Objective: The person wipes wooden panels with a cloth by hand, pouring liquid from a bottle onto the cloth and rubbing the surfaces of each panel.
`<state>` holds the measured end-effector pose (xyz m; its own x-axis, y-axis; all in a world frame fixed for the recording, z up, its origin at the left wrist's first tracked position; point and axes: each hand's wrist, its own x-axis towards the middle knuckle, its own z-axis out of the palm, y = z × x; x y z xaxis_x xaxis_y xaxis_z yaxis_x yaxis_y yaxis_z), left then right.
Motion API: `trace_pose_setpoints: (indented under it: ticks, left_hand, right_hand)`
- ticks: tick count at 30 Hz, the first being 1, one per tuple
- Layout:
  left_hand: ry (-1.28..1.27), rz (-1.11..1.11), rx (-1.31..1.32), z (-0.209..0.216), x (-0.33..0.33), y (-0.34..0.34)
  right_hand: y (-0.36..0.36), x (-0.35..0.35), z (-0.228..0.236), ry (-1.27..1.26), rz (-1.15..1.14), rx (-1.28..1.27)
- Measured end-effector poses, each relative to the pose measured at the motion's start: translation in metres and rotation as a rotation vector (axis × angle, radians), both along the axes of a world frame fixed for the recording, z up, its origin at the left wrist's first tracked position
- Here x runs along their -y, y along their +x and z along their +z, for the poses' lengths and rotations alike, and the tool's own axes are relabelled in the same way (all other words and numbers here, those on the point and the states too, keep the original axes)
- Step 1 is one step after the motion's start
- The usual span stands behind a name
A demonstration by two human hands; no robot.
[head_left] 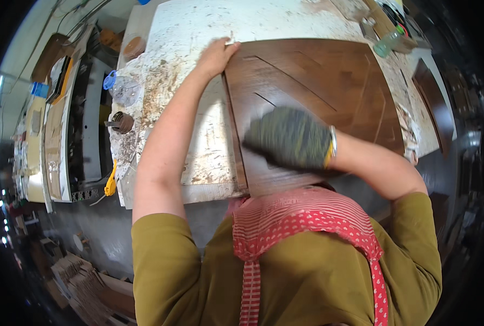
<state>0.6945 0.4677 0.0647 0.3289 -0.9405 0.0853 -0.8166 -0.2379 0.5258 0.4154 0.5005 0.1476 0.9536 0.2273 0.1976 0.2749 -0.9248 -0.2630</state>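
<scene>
A dark brown wooden panel (339, 98) with thin angular grooves lies on the worktable in front of me. My left hand (216, 57) is bare and grips the panel at its far left corner, thumb at the edge. A small white bit shows by its fingertips; what it is I cannot make out. Over the near left part of the panel is my right hand (291, 138), in a dark grey-green knit glove. Motion smears its fingers, and anything beneath the palm is hidden.
The paint-stained white tabletop (209, 136) carries a clear plastic jug (125, 88), a dark metal cup (121, 123) and a yellow tool (111, 180) at its left edge. A green bottle (388, 42) lies far right. Another brown panel (433, 106) leans at the right.
</scene>
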Motion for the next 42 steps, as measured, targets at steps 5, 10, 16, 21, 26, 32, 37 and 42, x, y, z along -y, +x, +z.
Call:
trace_pose_setpoints:
  ticks: [5,10,16,21,26,32,37,42]
  left_hand:
    - [-0.172,-0.019,0.438,0.010,0.002,-0.066]
    - [-0.096,-0.030,0.377,0.010,0.003,-0.072]
    - [-0.041,-0.022,0.374,0.020,0.000,-0.073]
    - [0.005,-0.003,0.386,0.020,0.000,-0.075]
    - [-0.005,-0.007,0.400,0.023,0.002,-0.075]
    - [-0.030,-0.033,0.388,0.020,-0.001,-0.071]
    - [-0.037,-0.030,0.354,0.027,0.000,-0.081]
    - [-0.035,-0.021,0.315,0.027,-0.005,-0.075]
  right_hand:
    - [-0.035,-0.033,-0.022,0.072,-0.105,0.297]
    - [-0.084,-0.042,-0.020,-0.082,-0.576,-0.040]
    - [-0.213,0.002,-0.014,-0.304,-1.188,0.172]
    - [-0.172,-0.041,-0.012,-0.161,-1.019,0.201]
    - [-0.238,0.023,-0.011,-0.474,-1.131,0.015]
    - [-0.186,0.020,-0.018,-0.233,-0.916,0.113]
    - [-0.197,0.063,0.009,-0.093,-0.907,-0.072]
    - [-0.172,0.088,0.001,-0.280,-0.850,0.032]
